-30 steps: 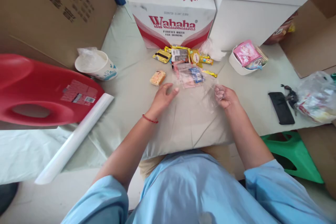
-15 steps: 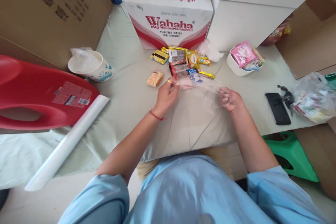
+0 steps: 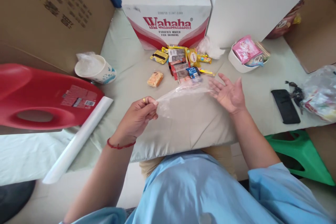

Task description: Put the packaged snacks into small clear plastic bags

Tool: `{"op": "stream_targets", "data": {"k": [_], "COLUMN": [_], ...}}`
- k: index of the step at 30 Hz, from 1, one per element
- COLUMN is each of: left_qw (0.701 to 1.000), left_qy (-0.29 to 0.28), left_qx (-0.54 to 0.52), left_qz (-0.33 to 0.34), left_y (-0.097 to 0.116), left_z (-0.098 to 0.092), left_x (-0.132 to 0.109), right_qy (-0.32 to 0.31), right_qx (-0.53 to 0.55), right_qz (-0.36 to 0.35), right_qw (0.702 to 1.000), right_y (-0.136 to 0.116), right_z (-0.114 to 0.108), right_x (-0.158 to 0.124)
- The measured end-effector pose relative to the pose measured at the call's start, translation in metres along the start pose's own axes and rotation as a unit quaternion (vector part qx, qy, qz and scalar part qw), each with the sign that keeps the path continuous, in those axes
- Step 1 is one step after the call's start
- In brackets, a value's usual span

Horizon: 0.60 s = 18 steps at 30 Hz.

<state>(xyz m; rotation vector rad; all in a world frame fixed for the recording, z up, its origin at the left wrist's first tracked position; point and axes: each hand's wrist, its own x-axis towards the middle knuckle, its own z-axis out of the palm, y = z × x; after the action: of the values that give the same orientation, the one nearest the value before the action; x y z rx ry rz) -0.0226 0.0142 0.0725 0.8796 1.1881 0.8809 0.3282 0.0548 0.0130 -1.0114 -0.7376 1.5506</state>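
Pinched in my left hand [image 3: 140, 113] is one end of a clear plastic bag [image 3: 181, 92], stretched out above the table. My right hand [image 3: 229, 92] is palm up with its fingers spread, the fingertips at the bag's other end; whether they are inside the film I cannot tell. Beyond the bag lies a pile of wrapped snacks [image 3: 180, 63] in yellow, red and blue packets. One orange-and-white wrapped snack [image 3: 155, 79] sits apart, left of the pile. A crumpled clear bag [image 3: 210, 47] rests behind the pile on the right.
Left are a red jug [image 3: 47, 94], a white film roll [image 3: 78, 141] and a paper cup [image 3: 97, 71]. A Wahaha carton [image 3: 168, 21] stands behind. To the right are a white tub [image 3: 236, 61] of packets, a phone [image 3: 285, 106] and a filled plastic bag [image 3: 321, 94].
My left hand has moved left and toward me, drawing the bag out. The right hand has opened from curled fingers to a spread palm.
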Motion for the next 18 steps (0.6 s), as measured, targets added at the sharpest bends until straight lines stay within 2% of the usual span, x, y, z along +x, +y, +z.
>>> {"op": "stream_targets", "data": {"k": [3,6,8,10,12,14,15,16,18], "left_qw": [0.999,0.999,0.998,0.984,0.949,0.899,0.870,0.842,0.789], "left_qy": [0.014,0.014,0.043,0.102,0.178,0.232,0.236,0.221,0.137], "left_qx": [-0.021,-0.002,0.051,0.143,0.240,0.322,0.356,0.389,0.447], "left_qz": [-0.035,-0.035,-0.003,0.039,0.096,0.187,0.244,0.302,0.398], "left_y": [-0.011,-0.023,-0.032,-0.041,-0.050,-0.059,-0.062,-0.065,-0.068], "left_z": [0.006,0.004,-0.005,-0.016,-0.023,-0.022,-0.017,-0.011,0.007], "left_x": [0.008,0.020,0.031,0.043,0.049,0.047,0.043,0.037,0.025], "right_qy": [-0.035,-0.005,0.025,0.046,0.040,0.017,0.009,0.006,0.013], "right_qx": [-0.142,-0.288,-0.356,-0.410,-0.436,-0.424,-0.409,-0.396,-0.380], "right_qz": [-0.042,-0.069,-0.085,-0.112,-0.127,-0.108,-0.088,-0.069,-0.044], "right_qw": [0.988,0.955,0.930,0.904,0.890,0.899,0.908,0.916,0.924], "right_y": [0.028,0.050,0.051,0.043,0.030,0.018,0.013,0.011,0.010], "right_z": [0.006,0.007,0.007,0.008,0.012,0.017,0.020,0.024,0.030], "right_x": [0.003,0.013,0.017,0.014,0.003,-0.013,-0.022,-0.031,-0.045]}}
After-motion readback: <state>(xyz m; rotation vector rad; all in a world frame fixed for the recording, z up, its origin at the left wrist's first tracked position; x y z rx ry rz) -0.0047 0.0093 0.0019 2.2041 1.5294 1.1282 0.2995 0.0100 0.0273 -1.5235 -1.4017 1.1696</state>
